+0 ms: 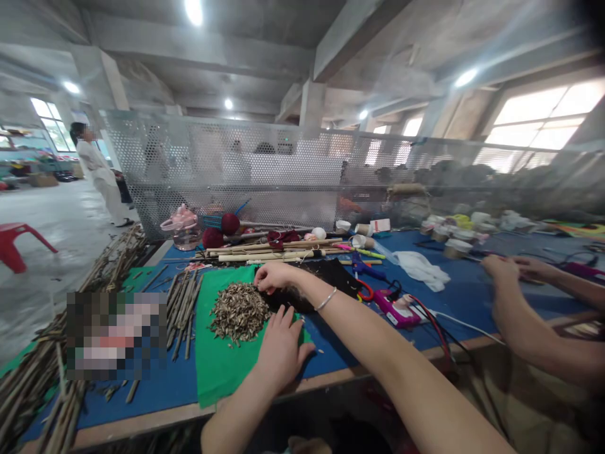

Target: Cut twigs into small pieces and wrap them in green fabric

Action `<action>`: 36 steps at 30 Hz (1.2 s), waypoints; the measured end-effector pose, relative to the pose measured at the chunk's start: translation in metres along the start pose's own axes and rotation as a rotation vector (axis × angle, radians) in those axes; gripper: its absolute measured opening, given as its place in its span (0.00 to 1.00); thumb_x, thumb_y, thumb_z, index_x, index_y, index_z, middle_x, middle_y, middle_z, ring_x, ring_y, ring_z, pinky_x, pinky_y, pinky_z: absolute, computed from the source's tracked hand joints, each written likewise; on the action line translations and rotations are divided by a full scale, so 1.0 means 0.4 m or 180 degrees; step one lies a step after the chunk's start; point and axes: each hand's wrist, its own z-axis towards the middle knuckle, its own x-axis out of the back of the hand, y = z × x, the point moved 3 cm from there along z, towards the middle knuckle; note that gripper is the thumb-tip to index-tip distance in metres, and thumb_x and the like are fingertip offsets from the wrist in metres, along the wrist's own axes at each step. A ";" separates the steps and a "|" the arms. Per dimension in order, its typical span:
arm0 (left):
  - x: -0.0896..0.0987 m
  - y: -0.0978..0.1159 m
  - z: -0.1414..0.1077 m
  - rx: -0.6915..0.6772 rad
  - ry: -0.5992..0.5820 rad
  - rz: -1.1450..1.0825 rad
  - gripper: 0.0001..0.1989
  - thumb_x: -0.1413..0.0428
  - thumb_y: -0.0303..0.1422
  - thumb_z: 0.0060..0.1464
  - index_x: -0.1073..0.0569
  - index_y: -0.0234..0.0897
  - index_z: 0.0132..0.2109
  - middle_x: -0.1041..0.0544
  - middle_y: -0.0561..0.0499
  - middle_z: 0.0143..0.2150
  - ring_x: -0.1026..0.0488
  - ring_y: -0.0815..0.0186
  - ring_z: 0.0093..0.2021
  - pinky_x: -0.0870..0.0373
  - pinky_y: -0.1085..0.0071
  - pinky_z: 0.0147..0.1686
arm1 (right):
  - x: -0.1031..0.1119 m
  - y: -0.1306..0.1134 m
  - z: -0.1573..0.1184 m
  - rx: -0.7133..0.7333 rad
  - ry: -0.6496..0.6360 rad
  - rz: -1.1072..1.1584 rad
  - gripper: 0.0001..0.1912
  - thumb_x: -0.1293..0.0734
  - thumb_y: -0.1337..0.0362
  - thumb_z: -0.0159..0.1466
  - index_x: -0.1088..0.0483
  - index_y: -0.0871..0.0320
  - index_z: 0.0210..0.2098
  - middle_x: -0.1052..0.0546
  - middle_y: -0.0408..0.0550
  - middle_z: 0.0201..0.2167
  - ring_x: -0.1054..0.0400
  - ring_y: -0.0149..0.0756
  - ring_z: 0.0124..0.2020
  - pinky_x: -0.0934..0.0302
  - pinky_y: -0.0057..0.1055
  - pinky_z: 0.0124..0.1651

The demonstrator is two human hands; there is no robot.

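Note:
My left hand (282, 345) rests palm down with its fingers spread, at the right edge of the green cloth (212, 377) and just beside a heap of small, dry, brown-grey pieces (240, 312), like husks or chips. Beyond it, my right hand (275, 277), a silver bangle on its wrist, reaches across to the far right side of the heap. Its thumb and fingers are pinched together; whatever is between them is too small to make out. Black cloth or material (326, 277) lies under and behind my right forearm, partly hidden by it.
Cut twigs (184, 309) lie left of the cloth, with long branches (33, 391) further left. Behind are sticks (265, 256), dark red yarn balls (230, 223), a blue glue gun (368, 270) and a purple power strip (397, 309). A co-worker's hands (503, 270) are at the right.

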 end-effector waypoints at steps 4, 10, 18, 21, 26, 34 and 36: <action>-0.009 -0.015 -0.048 -0.0171 0.0364 -0.0255 0.14 0.52 0.38 0.56 0.29 0.39 0.47 0.38 0.45 0.61 0.50 0.55 0.64 0.48 0.52 0.60 | -0.059 -0.110 0.022 0.0504 -0.0302 -0.0587 0.09 0.33 0.70 0.50 0.26 0.59 0.32 0.25 0.40 0.26 0.34 0.24 0.20 0.39 0.19 0.24; -0.016 -0.025 -0.063 -0.0253 0.0589 -0.0394 0.13 0.49 0.35 0.54 0.28 0.37 0.45 0.37 0.43 0.59 0.47 0.53 0.62 0.44 0.51 0.58 | -0.103 -0.192 0.001 0.1072 -0.0371 -0.2144 0.09 0.35 0.65 0.56 0.25 0.59 0.34 0.22 0.46 0.33 0.31 0.30 0.32 0.45 0.20 0.29; -0.019 -0.020 -0.056 -0.0165 0.0503 -0.0467 0.15 0.48 0.35 0.53 0.29 0.37 0.47 0.36 0.43 0.58 0.46 0.55 0.61 0.46 0.54 0.59 | -0.108 -0.184 -0.039 0.1363 0.0287 -0.2350 0.09 0.36 0.64 0.58 0.25 0.52 0.37 0.22 0.43 0.35 0.30 0.34 0.37 0.46 0.24 0.30; -0.013 -0.019 -0.058 -0.0094 0.0410 -0.0381 0.14 0.49 0.35 0.53 0.28 0.37 0.46 0.36 0.44 0.59 0.45 0.54 0.61 0.47 0.54 0.59 | -0.093 -0.146 -0.058 0.1386 0.0574 -0.2036 0.14 0.36 0.53 0.59 0.26 0.54 0.38 0.22 0.45 0.35 0.30 0.35 0.37 0.44 0.24 0.32; 0.001 -0.010 -0.029 0.0199 0.0125 -0.0026 0.17 0.51 0.35 0.55 0.30 0.35 0.50 0.34 0.42 0.57 0.44 0.53 0.61 0.47 0.55 0.59 | 0.016 0.033 -0.092 0.0766 0.1473 -0.1362 0.14 0.43 0.62 0.64 0.27 0.56 0.40 0.23 0.46 0.40 0.31 0.33 0.40 0.42 0.26 0.44; -0.009 -0.009 0.148 0.0780 -0.0068 0.0625 0.21 0.49 0.37 0.55 0.31 0.24 0.50 0.34 0.33 0.55 0.39 0.51 0.57 0.41 0.59 0.53 | 0.095 0.198 -0.075 -0.0007 0.1510 -0.1373 0.15 0.42 0.70 0.61 0.27 0.59 0.42 0.24 0.50 0.44 0.31 0.37 0.47 0.40 0.31 0.51; -0.027 -0.022 0.163 0.0982 -0.0162 0.0655 0.22 0.48 0.38 0.54 0.31 0.23 0.50 0.32 0.31 0.52 0.36 0.50 0.54 0.37 0.60 0.49 | 0.056 0.182 -0.058 0.0229 0.1200 -0.1472 0.14 0.38 0.67 0.60 0.27 0.57 0.44 0.26 0.49 0.47 0.33 0.39 0.50 0.44 0.36 0.55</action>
